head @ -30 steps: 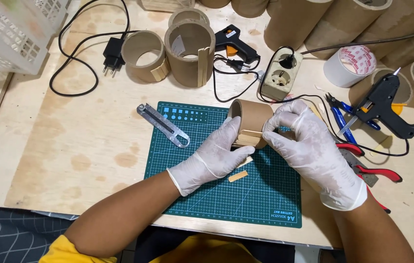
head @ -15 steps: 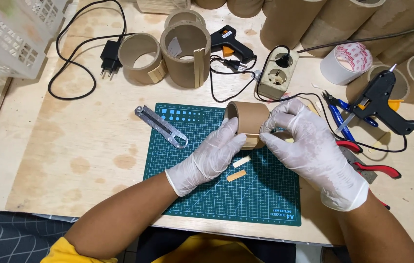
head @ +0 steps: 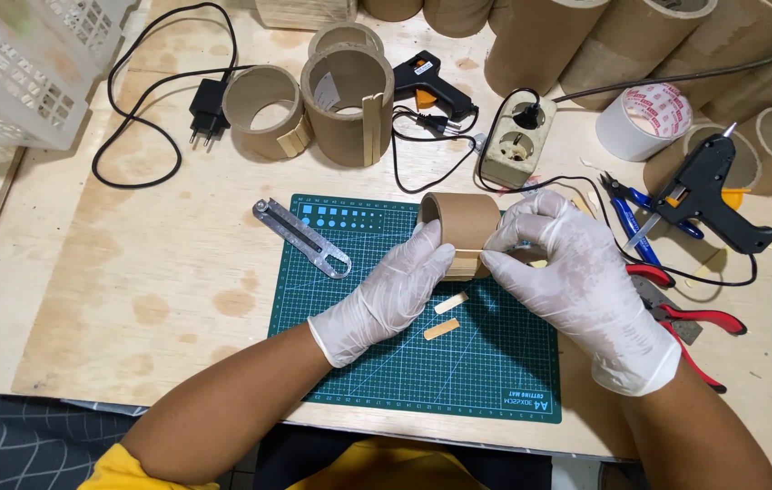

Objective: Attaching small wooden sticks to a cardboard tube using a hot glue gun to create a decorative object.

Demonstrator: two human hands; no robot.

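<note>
Over the green cutting mat (head: 495, 381), left hand (head: 392, 292) and right hand (head: 576, 277), both clasping cardboard ring (head: 461, 222)

Both forearms come in bare from the near edge and angle toward each other, wrists nearly level. The left hand (head: 390, 295), in a white glove, lies palm down with fingers curled and thumb raised at the front. The gloved right hand (head: 576, 281) faces it, fingers bent inward, fingertips pinched close beside the left thumb
</note>
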